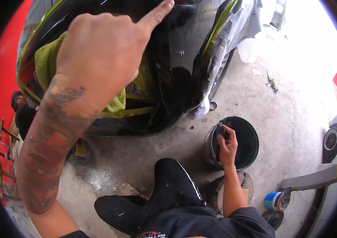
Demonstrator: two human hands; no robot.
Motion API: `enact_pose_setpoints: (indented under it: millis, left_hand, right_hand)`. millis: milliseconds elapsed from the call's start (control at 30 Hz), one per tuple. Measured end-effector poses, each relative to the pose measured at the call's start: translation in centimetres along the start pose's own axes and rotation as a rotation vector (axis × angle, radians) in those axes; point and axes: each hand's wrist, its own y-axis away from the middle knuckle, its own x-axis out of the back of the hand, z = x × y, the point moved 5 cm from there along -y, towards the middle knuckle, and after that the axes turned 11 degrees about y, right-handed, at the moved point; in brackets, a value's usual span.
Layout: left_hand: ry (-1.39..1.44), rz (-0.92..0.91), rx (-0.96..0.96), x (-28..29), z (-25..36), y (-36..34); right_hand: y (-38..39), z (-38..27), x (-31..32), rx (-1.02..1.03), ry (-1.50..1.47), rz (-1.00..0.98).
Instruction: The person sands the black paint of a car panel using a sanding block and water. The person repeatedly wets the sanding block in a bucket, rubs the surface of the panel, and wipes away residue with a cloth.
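Note:
My left hand [99, 57] is over a glossy black car body panel [180, 43] with yellow-green edges, its index finger stretched onto the dark surface and its other fingers curled, largely hidden. A yellow-green cloth [44, 59] lies in the panel's opening behind this hand. My right hand [228, 146] grips a small dark block [221, 131] over a black bucket [248, 142]. Whether the block touches the water or rim, I cannot tell.
Another person [22, 117] is at the far left beside a metal rack [3, 154]. A round stool [246, 184] is below the bucket. A paint can [273, 200], grey strip [303, 181] and car wheel [331, 141] are at right; a small tin [213, 106] lies by the panel.

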Motion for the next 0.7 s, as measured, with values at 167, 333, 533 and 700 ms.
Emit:
enact_pose_setpoints:
  millis: [167, 333, 533, 700]
  left_hand:
    - [0.144, 0.071, -0.082, -1.4, 1.6, 1.2]
    - [0.323, -0.017, -0.111, -4.6, 4.4, 7.2]
    - [0.946, 0.027, 0.278, -13.5, 6.4, 18.4]
    - [1.201, 0.196, 0.571, -22.3, 6.7, 24.2]
  right_hand:
    - [-3.8, -7.5, -1.9, 0.194, -0.059, 0.088]
    - [-8.7, -21.9, -5.0, 0.801, 0.111, 0.332]
    - [-10.1, -28.2, -7.7, 1.022, 0.072, 0.521]
    - [-10.4, -30.8, -7.8, 1.221, 0.14, 0.683]
